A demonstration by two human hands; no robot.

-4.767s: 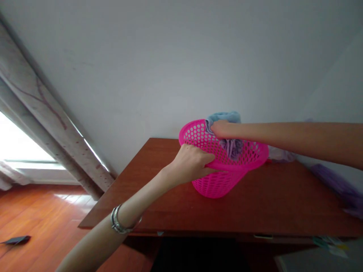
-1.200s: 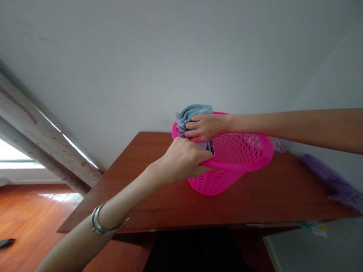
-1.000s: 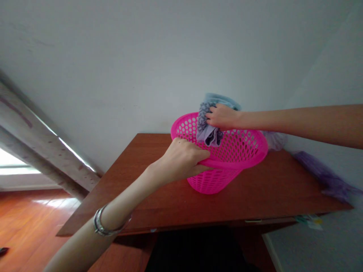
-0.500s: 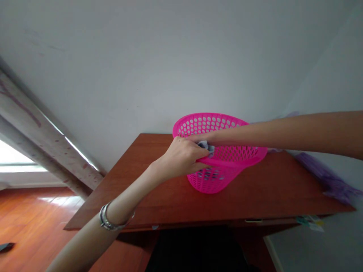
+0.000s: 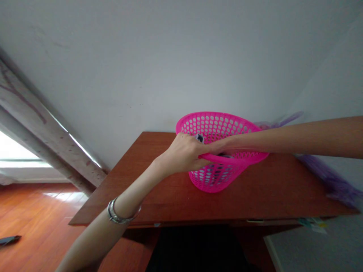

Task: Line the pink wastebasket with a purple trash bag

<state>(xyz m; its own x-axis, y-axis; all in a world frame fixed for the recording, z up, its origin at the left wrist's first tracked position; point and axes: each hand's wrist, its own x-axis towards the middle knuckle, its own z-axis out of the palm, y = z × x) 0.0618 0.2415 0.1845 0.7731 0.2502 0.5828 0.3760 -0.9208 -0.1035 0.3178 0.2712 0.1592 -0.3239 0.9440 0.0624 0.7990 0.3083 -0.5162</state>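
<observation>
A pink plastic laundry basket (image 5: pixel 211 185) with a holed wall stands on the desk, its mouth tilted toward me. My left hand (image 5: pixel 185 153) is closed on the near-left part of its rim, thumb outside. From the right, my right hand (image 5: pixel 219 146) reaches over the rim into the basket; its fingers are hidden behind my left hand and the basket wall. Grey and dark cloth (image 5: pixel 200 138) pokes up inside, near both hands, and more dark shapes show through the lower holes.
The brown wooden desk (image 5: pixel 159 196) backs onto a pale wall. Purple see-through plastic (image 5: pixel 331 181) lies along its right edge. A patterned curtain (image 5: pixel 53 139) hangs at the left beside a bright window. Below the desk's front edge is a black shape (image 5: pixel 198 249).
My right hand has moved nearer and a little lower inside the basket. The grey cloth now shows behind the hands instead of by my left fingers. My left hand stays on the rim.
</observation>
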